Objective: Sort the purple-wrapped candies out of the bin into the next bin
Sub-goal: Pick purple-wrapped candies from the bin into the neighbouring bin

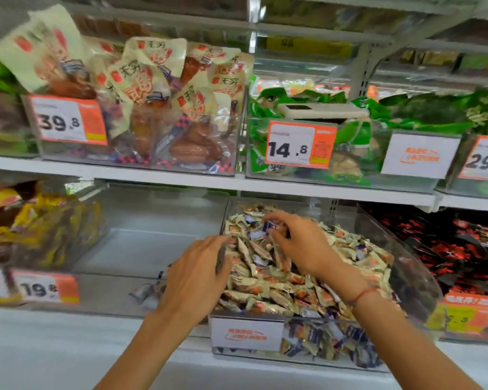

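A clear bin (412,280) on the lower shelf is heaped with small cream-and-orange candies, with purple-wrapped ones mixed in. My right hand (299,243) is over the top of the heap, its fingertips pinched on a purple-wrapped candy (269,226). My left hand (197,274) rests palm down on the divider between this bin and the clear bin to the left (152,220). Whether the left hand holds anything cannot be made out. A few purple-wrapped candies (147,295) lie at the front of the left bin, by my left wrist.
To the left is a bin of yellow packets (40,229) with a 19.8 price tag. To the right stands a bin of black-and-red packets (448,249). The shelf above (181,177) holds bins of cream meat packs and green packs with price tags.
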`<state>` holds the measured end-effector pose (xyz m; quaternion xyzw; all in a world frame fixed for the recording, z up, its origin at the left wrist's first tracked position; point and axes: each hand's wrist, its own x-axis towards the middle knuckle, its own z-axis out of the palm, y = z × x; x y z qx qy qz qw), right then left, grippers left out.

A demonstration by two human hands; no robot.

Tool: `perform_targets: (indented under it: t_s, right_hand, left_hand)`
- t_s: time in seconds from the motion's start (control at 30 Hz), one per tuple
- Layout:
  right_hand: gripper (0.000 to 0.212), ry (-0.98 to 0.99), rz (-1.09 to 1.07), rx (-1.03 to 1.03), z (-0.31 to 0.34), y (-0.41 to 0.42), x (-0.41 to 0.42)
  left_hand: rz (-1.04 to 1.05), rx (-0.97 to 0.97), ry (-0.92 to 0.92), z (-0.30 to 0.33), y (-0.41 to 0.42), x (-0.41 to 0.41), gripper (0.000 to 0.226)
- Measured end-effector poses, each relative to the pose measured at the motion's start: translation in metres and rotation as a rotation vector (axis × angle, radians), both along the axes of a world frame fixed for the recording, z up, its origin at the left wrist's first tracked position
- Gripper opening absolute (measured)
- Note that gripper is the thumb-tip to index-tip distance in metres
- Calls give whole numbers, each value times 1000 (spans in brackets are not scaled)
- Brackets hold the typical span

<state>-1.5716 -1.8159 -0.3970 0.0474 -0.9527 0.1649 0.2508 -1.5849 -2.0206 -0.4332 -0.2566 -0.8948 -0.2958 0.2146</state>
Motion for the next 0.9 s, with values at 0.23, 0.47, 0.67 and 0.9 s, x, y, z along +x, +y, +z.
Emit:
perform_targets:
  t_s: [0.23, 0.47, 0.67, 0.9]
  right_hand:
    - [36, -188, -2, 393, 2, -8, -36]
    - [41, -321, 16, 510, 9, -7, -33]
    - [37, -52, -21, 109, 7, 12, 3]
    - [34, 102, -203, -257, -16, 36, 62]
  left_hand:
    - [-120, -70, 28, -4, -16, -10, 34]
    - [-160, -95, 26, -3, -17, -12, 23]
    - [-224, 7, 134, 17, -5, 3, 21]
    - [-275, -354, -90, 32, 27, -12, 31]
